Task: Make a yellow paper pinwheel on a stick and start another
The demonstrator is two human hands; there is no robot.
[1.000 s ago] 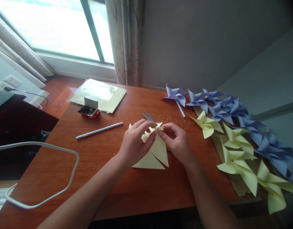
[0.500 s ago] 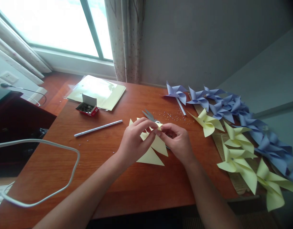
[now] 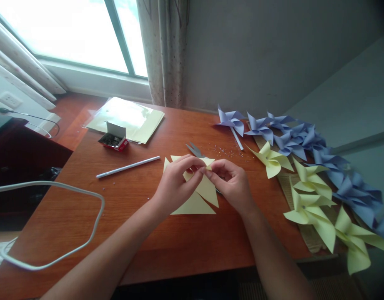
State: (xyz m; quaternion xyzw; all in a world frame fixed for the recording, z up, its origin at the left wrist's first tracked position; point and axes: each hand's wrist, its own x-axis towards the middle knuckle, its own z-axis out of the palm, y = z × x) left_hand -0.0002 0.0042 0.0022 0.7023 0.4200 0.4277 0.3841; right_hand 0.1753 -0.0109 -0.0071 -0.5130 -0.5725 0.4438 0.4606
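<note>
A square of pale yellow paper (image 3: 194, 205) with slits cut toward its middle lies over the table under my hands. My left hand (image 3: 179, 179) is closed, pinching a bit of this paper between thumb and fingers. Right against it, my right hand (image 3: 229, 182) has its thumb and index finger pinched at the same bit of paper. The fingers hide most of what they hold. Just beyond, scissors (image 3: 194, 149) lie with blades parted, their handles mostly covered by the paper and my right hand.
Yellow pinwheels (image 3: 271, 160) and purple-blue pinwheels (image 3: 290, 146) lie along the right side. At the left are a white paper stick (image 3: 128, 167), a small red box (image 3: 115, 141) of small dark pieces, and paper sheets (image 3: 148, 127). A white cable (image 3: 99, 221) loops over the near left edge.
The yellow paper now lies flatter and squarer under my hands, its left and lower flaps spread out more. Both hands stay nearly in place, still pinching.
</note>
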